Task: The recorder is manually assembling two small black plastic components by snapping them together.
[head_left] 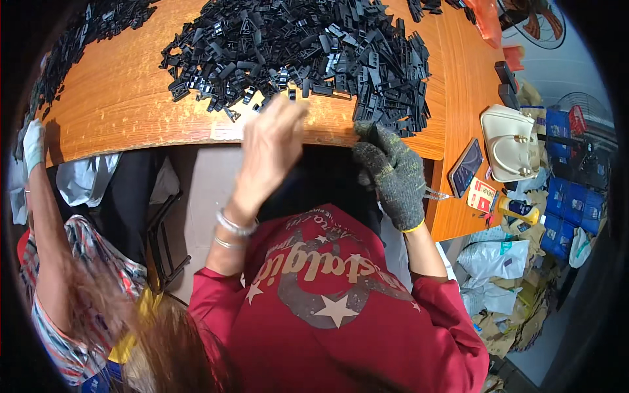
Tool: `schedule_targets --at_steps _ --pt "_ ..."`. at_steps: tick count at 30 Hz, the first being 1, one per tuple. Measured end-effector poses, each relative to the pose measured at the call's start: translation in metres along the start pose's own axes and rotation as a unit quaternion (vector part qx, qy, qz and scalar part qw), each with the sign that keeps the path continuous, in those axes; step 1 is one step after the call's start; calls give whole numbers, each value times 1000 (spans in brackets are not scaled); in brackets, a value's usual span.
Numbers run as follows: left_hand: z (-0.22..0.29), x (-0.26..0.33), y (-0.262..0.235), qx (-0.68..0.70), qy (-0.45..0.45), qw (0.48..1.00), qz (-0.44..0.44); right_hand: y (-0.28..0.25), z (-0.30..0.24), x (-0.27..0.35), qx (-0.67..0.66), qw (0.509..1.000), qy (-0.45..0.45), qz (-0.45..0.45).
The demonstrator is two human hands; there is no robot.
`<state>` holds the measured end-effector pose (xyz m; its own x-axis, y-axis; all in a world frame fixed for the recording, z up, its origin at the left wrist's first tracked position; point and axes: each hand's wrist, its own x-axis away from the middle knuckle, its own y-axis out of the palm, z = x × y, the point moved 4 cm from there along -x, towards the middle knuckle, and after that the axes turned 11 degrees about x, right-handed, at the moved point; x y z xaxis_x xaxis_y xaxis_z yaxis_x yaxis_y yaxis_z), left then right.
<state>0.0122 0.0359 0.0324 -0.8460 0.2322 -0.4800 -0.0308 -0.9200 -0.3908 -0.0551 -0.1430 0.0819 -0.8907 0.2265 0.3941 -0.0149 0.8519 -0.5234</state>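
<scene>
— Black plastic clips, one big heap on the wooden table. Far too many to count.

— Any sorted yet?

— None that I can see set apart; the heap looks mostly untouched, so I judge nearly all of the work is left. A second dark heap lies at the far left.

— The hands?

— Two. The bare left hand is blurred, fingers loosely spread at the heap's near edge; whether it holds a clip I cannot tell. The right hand, in a grey knit glove, is curled at the table's edge, perhaps pinching a clip.

— Anything else?

— One cream handbag, one phone.
</scene>
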Motion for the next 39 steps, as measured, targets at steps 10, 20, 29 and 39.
schedule_targets --at_steps 10,20,29,39 --pt "-6 -10 10 -136 37 982 -126 -5 1 -5 255 928 -264 62" --pt "-3 6 5 11 -57 993 -102 14 -9 -32 330 914 -235 31" --pt "-17 13 8 39 -68 993 -92 24 -17 -45 372 873 -314 26" --pt "-20 15 13 50 -52 994 -87 46 -30 -56 462 792 -400 -8"
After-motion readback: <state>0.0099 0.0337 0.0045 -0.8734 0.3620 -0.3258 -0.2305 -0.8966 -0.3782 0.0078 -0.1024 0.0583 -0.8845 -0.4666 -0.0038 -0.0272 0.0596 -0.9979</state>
